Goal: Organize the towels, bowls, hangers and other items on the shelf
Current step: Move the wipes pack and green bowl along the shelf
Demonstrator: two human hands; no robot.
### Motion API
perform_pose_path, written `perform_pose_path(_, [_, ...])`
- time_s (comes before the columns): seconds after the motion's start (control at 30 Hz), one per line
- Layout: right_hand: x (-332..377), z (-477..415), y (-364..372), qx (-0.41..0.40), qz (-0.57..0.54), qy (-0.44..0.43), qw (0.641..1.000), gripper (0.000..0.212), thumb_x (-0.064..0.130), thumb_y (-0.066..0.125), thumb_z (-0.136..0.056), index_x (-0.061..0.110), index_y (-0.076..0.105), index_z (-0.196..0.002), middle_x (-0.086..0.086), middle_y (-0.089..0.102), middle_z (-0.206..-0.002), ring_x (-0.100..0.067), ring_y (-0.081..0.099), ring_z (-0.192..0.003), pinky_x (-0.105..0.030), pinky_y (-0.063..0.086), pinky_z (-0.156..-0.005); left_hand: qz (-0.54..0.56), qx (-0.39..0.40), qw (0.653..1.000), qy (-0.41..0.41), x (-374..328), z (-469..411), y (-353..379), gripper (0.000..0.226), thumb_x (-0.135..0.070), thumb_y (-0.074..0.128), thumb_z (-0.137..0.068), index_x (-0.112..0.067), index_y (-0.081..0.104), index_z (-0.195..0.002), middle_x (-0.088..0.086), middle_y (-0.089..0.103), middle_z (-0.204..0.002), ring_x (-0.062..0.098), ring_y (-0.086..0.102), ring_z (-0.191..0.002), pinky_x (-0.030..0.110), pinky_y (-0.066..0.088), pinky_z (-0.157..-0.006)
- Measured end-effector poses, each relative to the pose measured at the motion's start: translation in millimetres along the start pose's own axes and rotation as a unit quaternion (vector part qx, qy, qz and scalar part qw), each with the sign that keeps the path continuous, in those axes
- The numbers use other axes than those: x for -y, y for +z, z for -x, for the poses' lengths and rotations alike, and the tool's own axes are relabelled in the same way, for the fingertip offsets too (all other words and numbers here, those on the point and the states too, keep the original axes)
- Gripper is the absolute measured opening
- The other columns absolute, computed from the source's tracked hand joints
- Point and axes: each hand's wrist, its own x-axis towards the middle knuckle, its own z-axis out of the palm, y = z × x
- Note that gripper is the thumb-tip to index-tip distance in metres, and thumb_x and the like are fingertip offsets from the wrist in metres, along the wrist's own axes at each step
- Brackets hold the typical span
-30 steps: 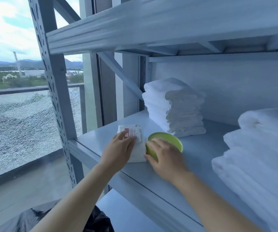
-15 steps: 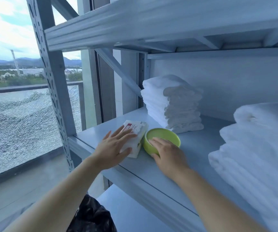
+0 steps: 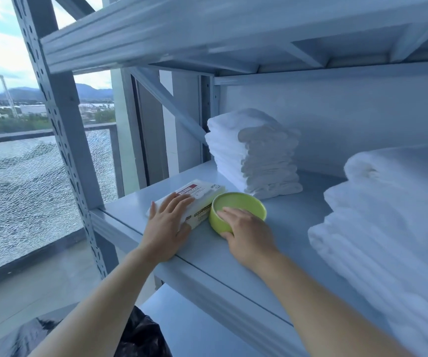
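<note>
Only the pack (image 3: 205, 193) bears print. On its top a red label (image 3: 185, 191) holds white capitals (upside down from here), perhaps "KOJIMA". Toward the pack's 1 o'clock corner stands "80". A yellow-green strip (image 3: 201, 212) on its side, at 9 o'clock of the bowl (image 3: 243, 202), has lettering too small to read.

The wipes packet (image 3: 185, 202) is turned since a second ago and is now laid flat on the shelf (image 3: 298, 228), its long side brought against the green bowl (image 3: 238, 210). The left hand (image 3: 167, 228) is flattened on the packet's near end. The bowl's near rim is now pinched by the right hand (image 3: 249, 233), with the fingers reaching inside.
</note>
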Motion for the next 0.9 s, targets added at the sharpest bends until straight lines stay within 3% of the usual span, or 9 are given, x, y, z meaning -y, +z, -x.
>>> perform_pose_path(0.17, [0,0,-1,0.001,-0.011,0.004,1.0,0.05,0.02,0.057,-0.09,0.025,0.043,-0.138,0.006,0.04,-0.146,-0.015,0.034,-0.134,-0.024,0.027,-0.105,0.034,-0.01,0.999,-0.022,1,0,1,0.056,-0.007,0.048,-0.086,-0.021,0.037,-0.14,-0.007,0.03,-0.149,0.012,0.011,-0.143,0.048,0.011,-0.116])
perform_pose_path(0.5, [-3,2,-4,0.017,-0.026,0.06,0.998,0.054,0.033,0.061,-0.088,0.026,0.043,-0.138,0.005,0.033,-0.15,-0.011,0.027,-0.139,-0.025,0.029,-0.106,-0.001,-0.03,0.999,-0.015,3,0,4,0.051,-0.017,0.054,-0.089,-0.022,0.039,-0.138,-0.007,0.034,-0.147,0.014,0.02,-0.14,0.046,0.024,-0.111])
perform_pose_path(0.6, [1,4,-8,0.025,-0.022,0.059,0.998,0.055,0.037,0.063,-0.085,0.027,0.045,-0.136,0.005,0.035,-0.15,-0.013,0.03,-0.138,-0.028,0.031,-0.106,-0.038,-0.029,0.999,-0.012,-3,-2,2,0.054,-0.019,0.053,-0.09,-0.02,0.036,-0.141,-0.005,0.031,-0.15,0.016,0.019,-0.142,0.046,0.019,-0.114])
perform_pose_path(0.7, [-8,6,-24,0.035,-0.025,0.061,0.997,0.061,0.041,0.068,-0.08,0.027,0.046,-0.136,0.007,0.041,-0.146,-0.014,0.037,-0.134,-0.028,0.032,-0.105,-0.066,-0.021,0.996,0.057,-16,-3,2,0.066,-0.022,0.06,-0.085,-0.024,0.031,-0.144,-0.004,0.027,-0.152,0.018,0.021,-0.141,0.041,0.014,-0.116])
perform_pose_path(0.8, [-31,18,-37,0.035,-0.005,0.067,0.997,0.065,0.044,0.072,-0.075,0.029,0.048,-0.134,0.009,0.045,-0.143,-0.012,0.04,-0.132,-0.027,0.033,-0.105,0.007,-0.003,0.995,0.103,-38,0,8,0.062,-0.022,0.069,-0.077,-0.031,0.046,-0.135,-0.006,0.038,-0.146,0.019,0.035,-0.134,0.036,0.026,-0.11])
perform_pose_path(0.9, [-45,33,-36,0.037,-0.02,0.06,0.997,0.066,0.042,0.073,-0.075,0.028,0.048,-0.134,0.012,0.04,-0.146,-0.005,0.031,-0.136,-0.024,0.028,-0.109,0.059,-0.025,0.994,0.084,-43,3,15,0.049,-0.018,0.072,-0.076,-0.032,0.059,-0.122,-0.007,0.049,-0.138,0.02,0.046,-0.126,0.035,0.03,-0.106])
